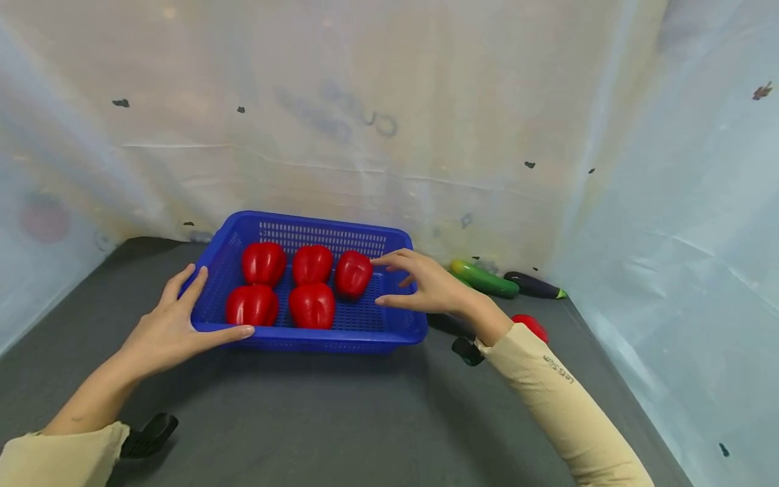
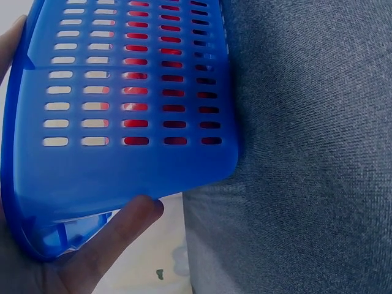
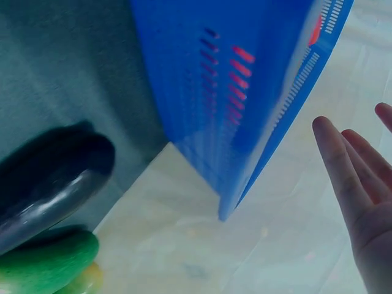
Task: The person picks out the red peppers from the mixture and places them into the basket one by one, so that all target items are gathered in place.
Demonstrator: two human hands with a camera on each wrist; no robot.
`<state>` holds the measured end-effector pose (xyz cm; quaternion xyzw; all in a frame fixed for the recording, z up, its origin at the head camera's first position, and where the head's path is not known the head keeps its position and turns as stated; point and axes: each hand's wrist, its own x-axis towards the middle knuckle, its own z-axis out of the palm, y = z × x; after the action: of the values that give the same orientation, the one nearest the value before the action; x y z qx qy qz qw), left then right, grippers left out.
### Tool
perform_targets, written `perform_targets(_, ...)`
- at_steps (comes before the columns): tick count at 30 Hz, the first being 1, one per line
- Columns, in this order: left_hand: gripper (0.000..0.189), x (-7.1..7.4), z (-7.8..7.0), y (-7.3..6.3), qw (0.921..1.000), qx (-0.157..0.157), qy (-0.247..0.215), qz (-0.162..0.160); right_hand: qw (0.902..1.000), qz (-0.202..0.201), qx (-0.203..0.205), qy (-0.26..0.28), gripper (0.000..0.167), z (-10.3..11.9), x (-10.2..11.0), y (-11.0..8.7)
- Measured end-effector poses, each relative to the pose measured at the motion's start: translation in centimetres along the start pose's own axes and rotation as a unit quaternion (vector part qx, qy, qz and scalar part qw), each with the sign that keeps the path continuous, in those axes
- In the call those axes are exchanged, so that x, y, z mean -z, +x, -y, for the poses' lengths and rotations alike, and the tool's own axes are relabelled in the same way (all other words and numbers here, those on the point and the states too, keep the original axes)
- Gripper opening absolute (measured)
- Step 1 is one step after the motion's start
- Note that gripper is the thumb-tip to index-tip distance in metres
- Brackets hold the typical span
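Observation:
A blue slotted basket [image 1: 347,341] holds several red bell peppers [image 1: 312,306], grouped toward its left and middle. My left hand [image 1: 167,331] rests at the basket's front left corner, thumb laid along the front rim and fingers stretched beside the left side. From the left wrist, one straight finger [image 2: 125,229] lies past the basket's corner. Over the basket's right end is my right hand [image 1: 429,281], thumb and fingers apart with nothing between them. Its fingertips overlap the rightmost pepper [image 1: 353,274] in the head view. The right wrist view shows those fingers [image 3: 343,171] extended.
Right of the basket lie a green, yellow-ended zucchini [image 1: 487,279], an eggplant [image 1: 538,285] and a darker eggplant [image 3: 58,177] near the basket's side. Another red pepper [image 1: 531,327] sits partly behind the right sleeve. Plastic sheeting [image 1: 389,135] walls the grey table [image 1: 341,419].

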<state>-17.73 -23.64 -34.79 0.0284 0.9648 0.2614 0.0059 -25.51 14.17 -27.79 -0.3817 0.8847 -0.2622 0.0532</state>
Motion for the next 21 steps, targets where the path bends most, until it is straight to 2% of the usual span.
perform_targets(10, 0.122, 0.1, 0.1, -0.1, 1.0000, 0.000, 0.000, 0.002, 0.9999, -0.010, -0.011, -0.004, 0.061, -1.2, 0.2, -1.6)
perform_targets(17, 0.122, 0.1, 0.2, 0.0, 1.0000, -0.002, -0.001, 0.005, 0.9989, -0.019, -0.041, 0.014, 0.060, -2.2, 0.4, -3.0)
perform_targets(21, 0.122, 0.0, 0.2, 0.1, 1.0000, -0.002, -0.003, 0.003, 0.9987, -0.026, -0.043, 0.010, 0.060, -2.8, 0.7, -3.8)
